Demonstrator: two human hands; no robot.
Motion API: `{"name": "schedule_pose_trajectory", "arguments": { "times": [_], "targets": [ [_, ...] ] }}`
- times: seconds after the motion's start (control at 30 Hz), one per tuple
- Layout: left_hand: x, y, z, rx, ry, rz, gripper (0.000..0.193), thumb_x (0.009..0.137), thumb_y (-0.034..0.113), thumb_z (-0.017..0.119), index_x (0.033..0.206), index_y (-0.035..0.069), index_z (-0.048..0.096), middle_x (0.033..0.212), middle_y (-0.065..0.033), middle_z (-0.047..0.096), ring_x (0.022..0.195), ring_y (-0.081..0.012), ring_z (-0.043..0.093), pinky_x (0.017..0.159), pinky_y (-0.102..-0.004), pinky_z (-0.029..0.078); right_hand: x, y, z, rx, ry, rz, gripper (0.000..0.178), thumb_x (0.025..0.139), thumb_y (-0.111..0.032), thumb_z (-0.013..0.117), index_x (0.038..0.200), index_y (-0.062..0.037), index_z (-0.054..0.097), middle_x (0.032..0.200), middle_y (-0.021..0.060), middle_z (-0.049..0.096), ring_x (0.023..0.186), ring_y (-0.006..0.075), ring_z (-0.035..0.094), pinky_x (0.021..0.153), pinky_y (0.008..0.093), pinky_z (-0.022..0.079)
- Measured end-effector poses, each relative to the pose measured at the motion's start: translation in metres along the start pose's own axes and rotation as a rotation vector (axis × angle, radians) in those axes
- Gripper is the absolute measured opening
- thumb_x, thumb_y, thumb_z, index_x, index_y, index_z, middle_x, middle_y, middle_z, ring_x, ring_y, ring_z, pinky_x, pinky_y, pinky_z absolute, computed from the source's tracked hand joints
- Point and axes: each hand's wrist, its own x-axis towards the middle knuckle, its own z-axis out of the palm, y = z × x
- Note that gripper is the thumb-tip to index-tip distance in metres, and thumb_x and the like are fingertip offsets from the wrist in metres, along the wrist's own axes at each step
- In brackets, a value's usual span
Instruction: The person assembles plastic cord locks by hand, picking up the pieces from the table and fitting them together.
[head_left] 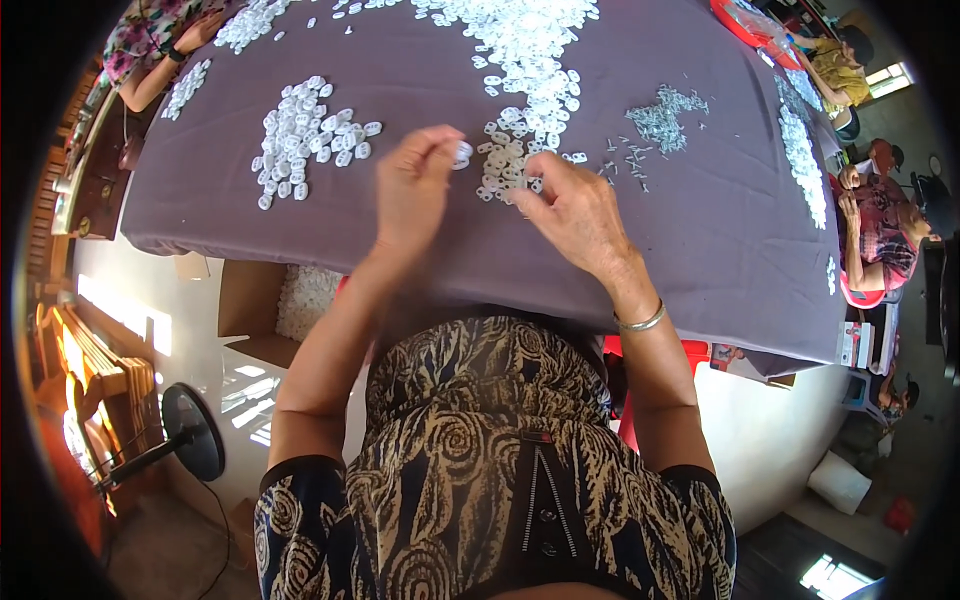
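Note:
My left hand (412,190), slightly blurred, pinches a small white oval plastic piece (462,153) between thumb and fingertips, just above the table. To its right, my right hand (582,212) has its fingers bent, with thumb and forefinger apart at the edge of a small heap of off-white oval pieces with holes (503,165). Nothing shows clearly between them. Left of my left hand lies a loose group of white oval pieces (295,135). A scatter of small metal screws (665,118) lies beyond my right hand.
A large white heap (535,50) stretches to the far side of the purple-grey tablecloth (400,60). Other people sit at the left and right edges, near more white pieces (800,160). A red tray (745,25) stands far right. Below the table is a cardboard box (248,300).

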Motion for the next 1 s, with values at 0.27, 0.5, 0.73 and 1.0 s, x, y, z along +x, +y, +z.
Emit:
{"name": "schedule_pose_trajectory", "arguments": {
  "times": [0.27,0.5,0.73,1.0],
  "targets": [
    [0.047,-0.009,-0.076,0.594,0.32,0.278,0.017,0.086,0.015,0.064,0.099,0.003,0.067,0.077,0.0027,0.06,0.067,-0.0059,0.05,0.061,-0.0214,0.042,0.007,0.039,-0.049,0.297,0.69,0.133,0.007,0.085,-0.009,0.064,0.086,-0.0032,0.06,0.069,-0.0057,0.053,0.056,0.0042,0.046,0.046,0.021,0.038],
    [0.046,-0.001,-0.076,0.332,0.405,0.221,0.017,0.085,0.017,0.066,0.095,0.003,0.066,0.074,0.0014,0.056,0.067,-0.0069,0.049,0.062,-0.022,0.041,-0.011,0.032,-0.127,0.953,1.032,0.198,0.025,0.094,-0.027,0.053,0.093,-0.0027,0.057,0.06,-0.0045,0.035,0.049,0.0048,0.027,0.041,0.0206,0.019],
    [0.018,0.005,-0.017,0.031,0.061,-0.069,0.019,0.089,0.022,0.06,0.095,0.004,0.065,0.07,0.0026,0.055,0.061,-0.0041,0.051,0.051,-0.0185,0.041,-0.018,0.035,-0.119,1.268,0.658,0.06,0.053,0.094,-0.052,0.041,0.072,-0.005,0.051,0.05,-0.0036,0.026,0.039,0.0063,0.02,0.036,0.0224,0.014],
    [0.017,-0.002,-0.016,-0.009,0.103,-0.099,0.03,0.092,0.029,0.055,0.081,0.002,0.061,0.058,0.0008,0.05,0.049,-0.0051,0.046,0.044,-0.0199,0.036,-0.002,0.028,-0.059,1.185,0.318,0.383,0.062,0.096,-0.058,0.026,0.057,-0.0103,0.031,0.047,-0.0025,0.022,0.036,0.0071,0.018,0.032,0.0234,0.014]
  ]
}}
